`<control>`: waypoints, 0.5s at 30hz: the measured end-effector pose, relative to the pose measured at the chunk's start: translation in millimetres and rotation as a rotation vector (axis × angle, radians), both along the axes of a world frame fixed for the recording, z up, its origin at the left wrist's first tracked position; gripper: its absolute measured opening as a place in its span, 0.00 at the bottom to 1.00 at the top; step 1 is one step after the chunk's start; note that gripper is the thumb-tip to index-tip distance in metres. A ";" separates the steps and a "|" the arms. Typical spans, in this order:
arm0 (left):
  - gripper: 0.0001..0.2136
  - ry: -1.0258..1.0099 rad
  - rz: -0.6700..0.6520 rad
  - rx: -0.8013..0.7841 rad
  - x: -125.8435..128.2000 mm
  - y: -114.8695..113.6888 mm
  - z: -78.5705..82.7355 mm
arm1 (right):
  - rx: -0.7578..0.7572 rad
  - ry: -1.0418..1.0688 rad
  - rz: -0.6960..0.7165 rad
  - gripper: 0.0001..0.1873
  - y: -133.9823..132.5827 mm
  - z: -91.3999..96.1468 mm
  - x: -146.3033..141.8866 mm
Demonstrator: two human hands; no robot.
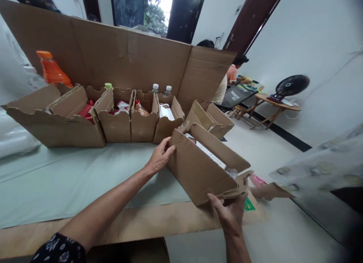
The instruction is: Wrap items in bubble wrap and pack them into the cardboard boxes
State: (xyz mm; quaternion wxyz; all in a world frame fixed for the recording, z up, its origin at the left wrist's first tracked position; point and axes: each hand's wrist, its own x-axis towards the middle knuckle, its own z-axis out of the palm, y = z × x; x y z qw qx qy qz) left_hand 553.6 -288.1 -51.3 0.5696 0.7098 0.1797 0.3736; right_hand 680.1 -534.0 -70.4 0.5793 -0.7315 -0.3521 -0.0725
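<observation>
A plain home room (white walls, wooden door) with a fan and stocked cardboard boxes

Little could be read. Right of centre, a dark tilted panel carried two short lines of white lettering, too small to make out. At lower right, a green card beside the cardboard box bore a pale, illegible mark. Left of centre, packets showed only blurred red-and-white print.

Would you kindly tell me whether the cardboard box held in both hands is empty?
No, the cardboard box has a white packet lying inside it.
</observation>
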 end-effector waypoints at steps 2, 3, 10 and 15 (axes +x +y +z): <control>0.30 0.031 0.079 -0.022 9.9 -5.2 -8.7 | 0.043 -0.019 -0.074 0.65 10.0 -3.6 -17.6; 0.33 0.042 0.101 -0.022 13.7 -10.7 -13.6 | 0.058 -0.042 -0.120 0.65 15.1 -5.2 -25.2; 0.34 0.179 -0.159 0.157 13.9 -61.6 -43.1 | 0.040 -0.165 -0.336 0.63 38.9 -7.3 -50.7; 0.36 0.189 -0.168 0.173 8.7 -57.4 -44.0 | 0.007 -0.215 -0.313 0.64 60.0 -7.5 -46.2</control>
